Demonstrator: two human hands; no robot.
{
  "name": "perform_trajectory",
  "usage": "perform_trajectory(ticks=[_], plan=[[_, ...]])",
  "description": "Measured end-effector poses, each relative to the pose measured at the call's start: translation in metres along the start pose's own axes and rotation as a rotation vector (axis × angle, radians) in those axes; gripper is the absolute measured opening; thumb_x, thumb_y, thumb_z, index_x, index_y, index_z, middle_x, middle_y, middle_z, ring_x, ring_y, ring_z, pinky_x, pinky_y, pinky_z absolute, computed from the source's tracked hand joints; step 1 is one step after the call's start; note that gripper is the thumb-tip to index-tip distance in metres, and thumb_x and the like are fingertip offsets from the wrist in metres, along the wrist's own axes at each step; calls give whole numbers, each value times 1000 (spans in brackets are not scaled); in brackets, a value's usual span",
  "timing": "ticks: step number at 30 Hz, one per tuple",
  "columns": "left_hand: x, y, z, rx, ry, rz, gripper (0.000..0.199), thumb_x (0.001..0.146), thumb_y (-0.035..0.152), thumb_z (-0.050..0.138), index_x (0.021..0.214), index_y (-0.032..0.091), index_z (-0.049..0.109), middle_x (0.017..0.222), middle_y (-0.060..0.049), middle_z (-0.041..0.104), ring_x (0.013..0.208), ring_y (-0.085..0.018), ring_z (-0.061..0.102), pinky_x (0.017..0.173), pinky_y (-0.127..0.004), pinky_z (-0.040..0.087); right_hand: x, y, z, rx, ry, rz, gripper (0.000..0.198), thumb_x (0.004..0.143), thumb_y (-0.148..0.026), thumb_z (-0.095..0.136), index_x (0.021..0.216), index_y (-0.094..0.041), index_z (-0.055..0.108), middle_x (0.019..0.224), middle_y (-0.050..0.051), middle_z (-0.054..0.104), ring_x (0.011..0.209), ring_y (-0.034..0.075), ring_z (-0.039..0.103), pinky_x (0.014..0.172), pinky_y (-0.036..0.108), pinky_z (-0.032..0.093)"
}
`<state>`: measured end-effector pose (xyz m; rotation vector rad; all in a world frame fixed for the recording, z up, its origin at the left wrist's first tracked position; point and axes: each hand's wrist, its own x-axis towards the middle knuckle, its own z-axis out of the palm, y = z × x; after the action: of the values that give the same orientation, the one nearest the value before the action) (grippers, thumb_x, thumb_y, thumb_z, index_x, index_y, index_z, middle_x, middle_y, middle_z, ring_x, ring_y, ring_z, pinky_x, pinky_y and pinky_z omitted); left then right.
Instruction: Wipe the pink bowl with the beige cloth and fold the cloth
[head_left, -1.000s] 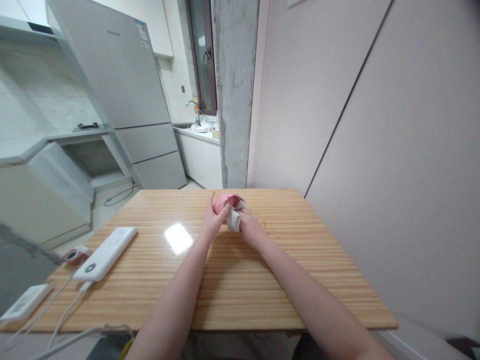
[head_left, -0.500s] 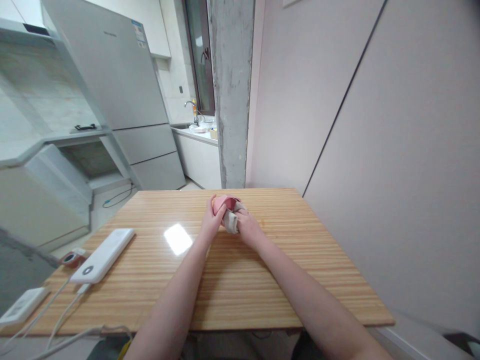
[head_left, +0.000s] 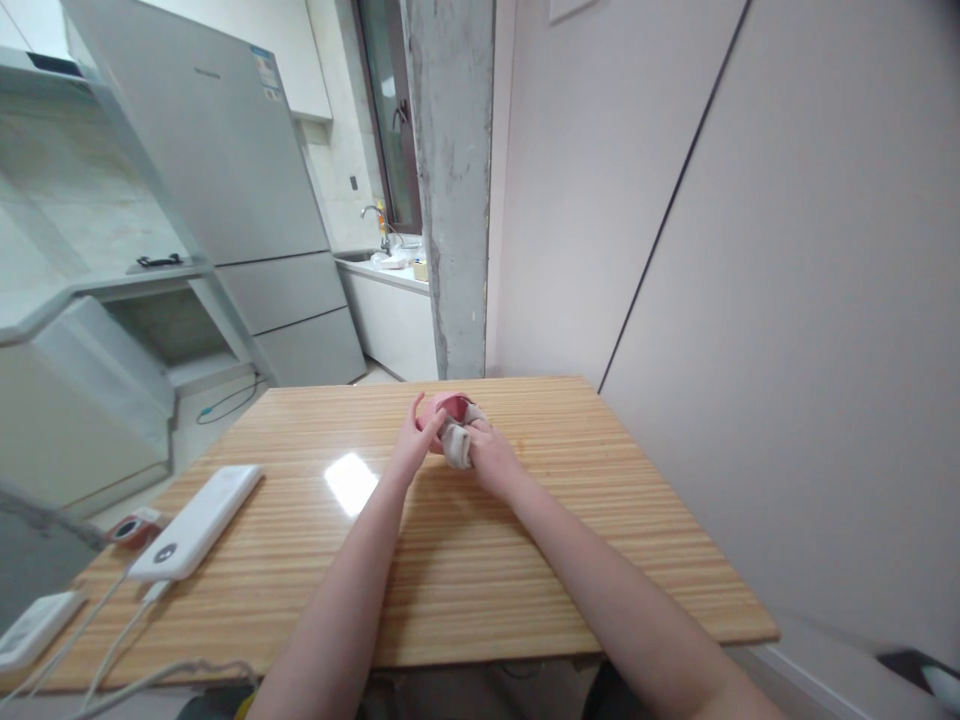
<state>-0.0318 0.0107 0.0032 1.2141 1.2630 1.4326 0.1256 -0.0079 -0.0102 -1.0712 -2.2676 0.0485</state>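
Over the far middle of the wooden table, my left hand grips a small pink bowl-like thing by its left side, thumb at the rim. The pink thing is tilted so that part of its inside shows; its exact kind is hard to make out. My right hand is closed on a light grey cloth, pressed against the near right edge of the pink thing. Folds of the cloth hang down between both hands. The fingertips of my right hand are hidden by the cloth.
The wooden table has a white power bank with cables at its left, beside a small reddish round object and a white power strip. A pale wall borders the right side. A concrete pillar stands behind.
The view has shifted slightly, moving the whole scene a little left. My left fingers have shifted slightly on the pink thing; both hands keep their hold.
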Motion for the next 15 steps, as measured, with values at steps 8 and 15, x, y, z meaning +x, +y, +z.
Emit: perform_trajectory(ticks=[8, 15], plan=[[-8, -5, 14, 53, 33, 50, 55, 73, 47, 69, 114, 14, 56, 113, -13, 64, 109, -25, 60, 97, -37, 46, -1, 5, 1, 81, 29, 27, 23, 76, -5, 56, 94, -17, 64, 94, 7, 62, 92, 19, 54, 79, 28, 44], [-2, -8, 11, -82, 33, -53, 91, 73, 47, 70, 146, 18, 25, 125, -15, 59, 103, -23, 64, 88, -35, 52, 0, 2, -5, -10, 37, 25, 14, 84, -10, 54, 89, -18, 64, 89, 6, 62, 92, 19, 52, 79, 29, 42]])
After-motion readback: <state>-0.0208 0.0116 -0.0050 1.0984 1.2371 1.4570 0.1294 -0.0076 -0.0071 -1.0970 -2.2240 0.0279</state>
